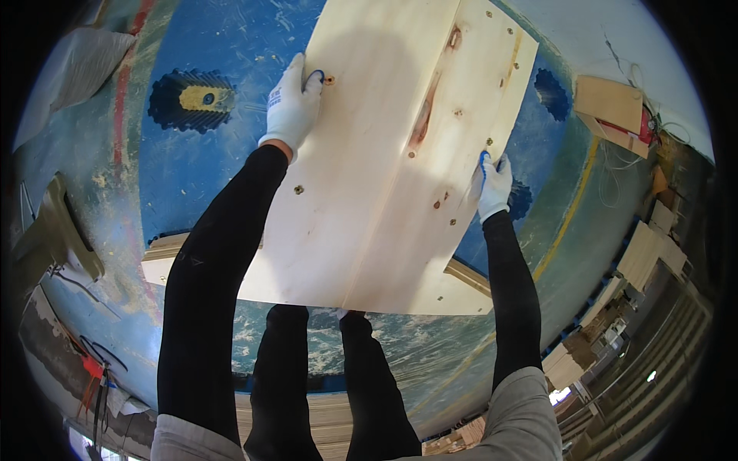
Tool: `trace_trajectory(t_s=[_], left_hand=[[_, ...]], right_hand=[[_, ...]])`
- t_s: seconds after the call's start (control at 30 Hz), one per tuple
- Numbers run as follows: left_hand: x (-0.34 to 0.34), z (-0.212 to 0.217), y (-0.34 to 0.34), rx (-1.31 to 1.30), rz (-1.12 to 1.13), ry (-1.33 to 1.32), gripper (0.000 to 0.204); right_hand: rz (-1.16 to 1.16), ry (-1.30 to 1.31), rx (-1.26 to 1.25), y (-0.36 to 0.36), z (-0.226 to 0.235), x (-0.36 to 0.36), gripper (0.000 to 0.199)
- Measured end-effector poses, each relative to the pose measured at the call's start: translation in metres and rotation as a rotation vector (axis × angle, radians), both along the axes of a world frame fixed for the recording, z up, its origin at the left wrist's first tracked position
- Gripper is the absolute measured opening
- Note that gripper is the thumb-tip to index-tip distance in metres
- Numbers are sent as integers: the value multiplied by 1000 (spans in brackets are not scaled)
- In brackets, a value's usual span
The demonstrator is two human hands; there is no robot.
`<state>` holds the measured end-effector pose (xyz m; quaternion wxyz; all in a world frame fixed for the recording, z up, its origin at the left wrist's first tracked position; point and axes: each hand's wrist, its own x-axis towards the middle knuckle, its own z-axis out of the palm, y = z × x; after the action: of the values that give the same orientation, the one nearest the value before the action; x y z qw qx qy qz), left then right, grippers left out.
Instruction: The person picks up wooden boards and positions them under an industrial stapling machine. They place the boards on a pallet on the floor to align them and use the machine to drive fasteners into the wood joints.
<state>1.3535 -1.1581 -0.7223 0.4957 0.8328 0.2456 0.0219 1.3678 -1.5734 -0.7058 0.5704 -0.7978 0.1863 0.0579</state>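
A large pale wooden panel (384, 161) with two joined boards fills the centre of the frame, over a blue worn floor (207, 177). The left hand (292, 104), in a white glove, grips the panel's left edge in the upper part. The right hand (492, 184), gloved too, clamps its right edge. The hands are well apart. At the upper right stands an open wooden box (611, 111); its contents cannot be told.
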Motion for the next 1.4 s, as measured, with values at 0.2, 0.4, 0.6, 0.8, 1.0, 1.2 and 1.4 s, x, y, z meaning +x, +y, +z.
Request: trace_trajectory(t_s=[0.2,0.4,0.6,0.8,1.0,1.2,1.4], left_hand=[[-2,-8,0,55,-37,-2,55],[-43,18,-23,518,-110,-149,62],[-229,76,-140,151,-515,172,73],[-252,85,-208,-28,-294,346,73],[-260,80,-215,12,-293,341,69],[-261,80,-211,10,-364,350,68],[-261,86,-203,54,-391,384,64]], right_hand=[[17,55,-65,-15,-9,-3,57],[49,131,-94,-10,6,-12,76],[49,293,-195,-27,22,-132,77],[-40,339,-88,3,42,-198,57],[-33,361,-50,-11,40,-206,66],[-30,342,-139,-11,39,-212,72],[56,324,-128,-2,55,-193,63]])
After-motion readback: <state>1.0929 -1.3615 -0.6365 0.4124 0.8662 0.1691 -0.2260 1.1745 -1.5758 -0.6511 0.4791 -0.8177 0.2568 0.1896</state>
